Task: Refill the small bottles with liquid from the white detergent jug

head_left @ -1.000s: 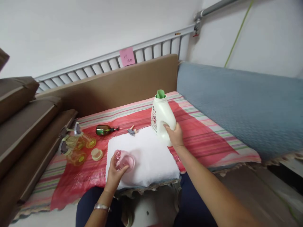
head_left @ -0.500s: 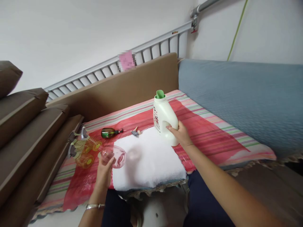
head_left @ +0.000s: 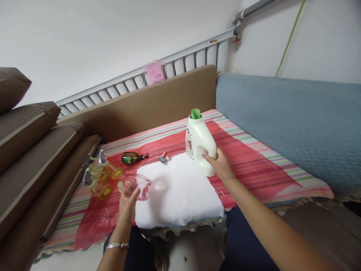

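Note:
My left hand (head_left: 127, 205) is closed around a clear pink bottle (head_left: 139, 186), tilted on its side above the left edge of a white towel (head_left: 180, 190). My right hand (head_left: 221, 165) grips the handle side of a white detergent jug (head_left: 199, 142) with a green spout, standing upright at the towel's far right corner. The towel lies on a red plastic sheet (head_left: 248, 158) over a striped cloth.
Yellow-green clear bottles with grey spray heads (head_left: 100, 177) lie at the left. A dark green bottle (head_left: 131, 157) and a small clip (head_left: 163, 158) lie behind the towel. Brown cushions (head_left: 34, 150) stack at left; a blue mattress (head_left: 287, 120) is at right.
My left hand carried the pink bottle from the towel's front left corner leftward and up to the towel's left edge, tipping it sideways. The right hand stayed on the jug.

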### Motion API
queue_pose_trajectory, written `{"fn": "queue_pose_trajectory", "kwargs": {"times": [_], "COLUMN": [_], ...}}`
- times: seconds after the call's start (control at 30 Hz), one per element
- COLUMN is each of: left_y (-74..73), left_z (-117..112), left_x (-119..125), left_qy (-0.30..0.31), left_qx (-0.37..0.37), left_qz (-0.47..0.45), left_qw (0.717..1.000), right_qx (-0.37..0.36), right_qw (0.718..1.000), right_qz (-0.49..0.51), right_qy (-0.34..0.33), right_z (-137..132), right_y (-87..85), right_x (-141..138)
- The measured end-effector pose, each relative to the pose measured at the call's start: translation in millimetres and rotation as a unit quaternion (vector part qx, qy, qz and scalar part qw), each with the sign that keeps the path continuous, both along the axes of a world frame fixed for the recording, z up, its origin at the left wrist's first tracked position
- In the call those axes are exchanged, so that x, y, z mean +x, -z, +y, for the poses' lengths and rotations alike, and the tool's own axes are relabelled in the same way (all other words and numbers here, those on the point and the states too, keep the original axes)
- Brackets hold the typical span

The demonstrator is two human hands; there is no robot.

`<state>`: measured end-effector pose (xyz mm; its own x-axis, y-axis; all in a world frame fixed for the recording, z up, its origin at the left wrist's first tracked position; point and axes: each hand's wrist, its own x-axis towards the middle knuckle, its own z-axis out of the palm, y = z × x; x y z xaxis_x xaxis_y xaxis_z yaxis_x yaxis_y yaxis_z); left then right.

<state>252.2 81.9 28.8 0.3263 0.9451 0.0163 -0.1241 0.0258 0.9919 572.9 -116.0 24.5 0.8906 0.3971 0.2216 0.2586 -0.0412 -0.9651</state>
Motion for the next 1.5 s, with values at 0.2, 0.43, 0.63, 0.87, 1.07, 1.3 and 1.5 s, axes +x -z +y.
{"fn": "queue_pose_trajectory", "kwargs": {"times": [0.2, 0.43, 0.63, 0.87, 1.07, 1.3, 1.5], "left_y": [2.4, -3.6, 4.1, 14.1, 25.5, 42.7, 49.1], "left_z": [0.5, -3.6, -3.9, 6.8, 35.6, 38.3, 34.4], "left_x": [-1.2, -0.7, 2.7, 18.2, 31.2, 36.4, 40.0], "left_qy": [0.02, 0.039, 0.034, 0.063, 0.132, 0.214, 0.248], "left_qx": [0.018, 0.051, 0.047, 0.044, 0.116, 0.163, 0.206], "left_qz": [-0.001, -0.001, 0.016, 0.041, 0.104, 0.091, 0.102], "left_qw": [1.0, 0.998, 0.998, 0.996, 0.979, 0.959, 0.941], "right_qx": [0.005, 0.045, 0.055, 0.004, -0.074, -0.191, -0.281], "right_qw": [1.0, 0.998, 0.996, 1.0, 0.987, 0.95, 0.895], "right_qz": [-0.012, -0.033, -0.05, -0.022, -0.036, -0.143, -0.268], "right_qy": [-0.009, -0.012, 0.042, 0.009, -0.142, -0.203, -0.221], "right_z": [-4.4, -6.3, -37.9, -63.4, -11.1, 75.1, 153.7], "right_y": [4.4, 12.4, 22.0, 30.5, 28.8, 19.4, 11.7], "right_x": [4.4, 8.6, 2.0, -30.8, -72.5, -77.7, -77.9]}}
